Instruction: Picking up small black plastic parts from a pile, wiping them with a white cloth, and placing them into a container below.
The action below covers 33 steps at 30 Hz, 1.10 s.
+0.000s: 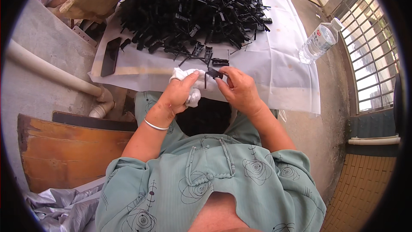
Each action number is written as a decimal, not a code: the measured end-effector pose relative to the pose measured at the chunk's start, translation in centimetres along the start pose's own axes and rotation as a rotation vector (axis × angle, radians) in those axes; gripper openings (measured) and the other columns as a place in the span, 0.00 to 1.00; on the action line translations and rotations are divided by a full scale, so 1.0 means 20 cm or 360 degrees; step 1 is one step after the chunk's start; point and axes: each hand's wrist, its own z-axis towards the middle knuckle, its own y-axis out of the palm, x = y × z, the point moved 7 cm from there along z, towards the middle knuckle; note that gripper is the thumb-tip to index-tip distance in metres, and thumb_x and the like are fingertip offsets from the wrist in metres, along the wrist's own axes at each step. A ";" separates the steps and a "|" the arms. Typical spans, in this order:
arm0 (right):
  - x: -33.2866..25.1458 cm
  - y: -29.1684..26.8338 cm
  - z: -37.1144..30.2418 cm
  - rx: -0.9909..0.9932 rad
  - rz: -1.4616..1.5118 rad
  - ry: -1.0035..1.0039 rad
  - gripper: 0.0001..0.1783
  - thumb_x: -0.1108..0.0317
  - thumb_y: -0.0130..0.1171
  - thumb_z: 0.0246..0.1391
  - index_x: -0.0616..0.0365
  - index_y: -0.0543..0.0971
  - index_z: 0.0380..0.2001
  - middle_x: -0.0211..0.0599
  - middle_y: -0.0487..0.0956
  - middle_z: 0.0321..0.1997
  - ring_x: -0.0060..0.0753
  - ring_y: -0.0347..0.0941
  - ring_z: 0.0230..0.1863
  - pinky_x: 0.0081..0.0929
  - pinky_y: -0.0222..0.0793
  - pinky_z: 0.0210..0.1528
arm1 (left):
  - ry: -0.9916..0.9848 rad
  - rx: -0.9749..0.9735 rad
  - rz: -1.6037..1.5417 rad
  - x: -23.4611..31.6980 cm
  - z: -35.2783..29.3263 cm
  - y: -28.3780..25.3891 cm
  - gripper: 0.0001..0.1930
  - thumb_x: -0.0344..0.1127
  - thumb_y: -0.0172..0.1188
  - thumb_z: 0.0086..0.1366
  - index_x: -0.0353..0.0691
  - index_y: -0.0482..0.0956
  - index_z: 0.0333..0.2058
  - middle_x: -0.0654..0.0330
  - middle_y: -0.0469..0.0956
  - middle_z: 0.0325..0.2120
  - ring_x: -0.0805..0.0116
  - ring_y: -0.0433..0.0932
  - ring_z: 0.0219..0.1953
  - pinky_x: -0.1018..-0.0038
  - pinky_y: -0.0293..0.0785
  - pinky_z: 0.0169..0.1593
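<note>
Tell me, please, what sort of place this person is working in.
Probably a makeshift work spot in a passage or yard beside a building: a white-sheeted table bears a heap of small black parts, and a barred window stands to the right.

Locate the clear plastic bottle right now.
In the head view, the clear plastic bottle is at the right, by the right edge of the white sheet, to the right of the pile of black parts.
</note>
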 end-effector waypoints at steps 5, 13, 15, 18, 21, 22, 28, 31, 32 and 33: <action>-0.16 -0.04 0.02 -0.0271 -0.0258 -0.0503 0.14 0.76 0.60 0.43 0.59 0.74 0.37 0.37 0.73 0.24 0.35 0.70 0.21 0.27 0.65 0.22 | -0.0276 -0.0482 -0.0245 0.02 -0.06 0.10 0.11 0.38 0.51 0.64 0.36 0.72 0.39 0.60 0.76 0.24 0.82 0.63 0.13 0.84 0.57 0.14; -0.14 -0.05 0.06 0.0250 0.0455 -0.0067 0.09 0.70 0.63 0.46 0.61 0.73 0.24 0.31 0.68 0.18 0.22 0.60 0.18 0.20 0.58 0.20 | 0.0591 -0.0006 0.0439 0.17 -0.11 0.15 0.13 0.30 0.50 0.64 0.31 0.67 0.45 0.63 0.73 0.24 0.82 0.68 0.16 0.86 0.64 0.18; -0.07 -0.04 0.08 0.0200 0.0642 0.0229 0.12 0.68 0.62 0.49 0.62 0.71 0.21 0.29 0.67 0.16 0.18 0.58 0.18 0.18 0.56 0.21 | 0.0563 -0.0090 0.0401 0.16 -0.13 0.15 0.13 0.29 0.51 0.63 0.31 0.67 0.46 0.63 0.72 0.24 0.82 0.68 0.17 0.85 0.65 0.19; -0.04 0.03 0.08 -0.0205 0.0891 0.0425 0.13 0.65 0.55 0.55 0.63 0.71 0.22 0.30 0.66 0.16 0.18 0.57 0.19 0.19 0.57 0.22 | 0.0607 -0.0023 0.0564 0.17 -0.15 0.15 0.14 0.25 0.53 0.60 0.31 0.69 0.45 0.63 0.72 0.23 0.83 0.68 0.17 0.84 0.65 0.19; -0.06 0.04 0.05 -0.0265 0.0785 0.0196 0.13 0.66 0.50 0.58 0.64 0.71 0.23 0.33 0.65 0.16 0.21 0.57 0.20 0.22 0.58 0.23 | 0.0622 0.0151 0.0764 0.17 -0.15 0.13 0.14 0.25 0.55 0.57 0.31 0.71 0.43 0.60 0.74 0.25 0.77 0.72 0.20 0.80 0.70 0.24; -0.07 0.04 0.04 -0.0266 0.0784 0.0196 0.13 0.66 0.50 0.58 0.64 0.71 0.23 0.33 0.65 0.16 0.21 0.57 0.20 0.22 0.58 0.23 | 0.0622 0.0151 0.0762 0.15 -0.14 0.13 0.14 0.25 0.55 0.57 0.31 0.71 0.43 0.60 0.74 0.25 0.77 0.72 0.20 0.80 0.70 0.24; -0.06 0.13 0.00 -0.0211 0.0856 0.0325 0.13 0.67 0.47 0.59 0.64 0.71 0.24 0.33 0.65 0.17 0.22 0.58 0.21 0.23 0.59 0.25 | 0.1533 0.0365 0.1497 0.23 -0.23 0.20 0.13 0.24 0.55 0.53 0.30 0.74 0.40 0.51 0.76 0.33 0.62 0.76 0.34 0.75 0.72 0.40; -0.03 0.15 0.00 -0.0196 0.0991 0.0416 0.13 0.68 0.47 0.59 0.64 0.71 0.24 0.31 0.66 0.17 0.21 0.58 0.22 0.22 0.59 0.25 | 0.1458 0.0317 0.1497 0.21 -0.22 0.19 0.15 0.25 0.55 0.55 0.30 0.72 0.42 0.52 0.75 0.36 0.66 0.75 0.36 0.76 0.71 0.42; -0.04 0.13 0.01 -0.0206 0.1012 0.0348 0.12 0.68 0.48 0.59 0.64 0.72 0.25 0.30 0.67 0.18 0.21 0.59 0.22 0.21 0.60 0.25 | 0.1333 0.0233 0.1151 0.20 -0.20 0.18 0.16 0.26 0.55 0.56 0.30 0.70 0.44 0.54 0.74 0.36 0.69 0.74 0.37 0.77 0.70 0.43; -0.04 0.10 0.02 -0.0216 0.1033 0.0281 0.11 0.67 0.50 0.58 0.63 0.73 0.27 0.30 0.67 0.18 0.20 0.59 0.22 0.20 0.60 0.25 | 0.1200 0.0150 0.0808 0.19 -0.17 0.17 0.17 0.27 0.56 0.57 0.31 0.68 0.45 0.56 0.73 0.37 0.71 0.72 0.38 0.77 0.69 0.44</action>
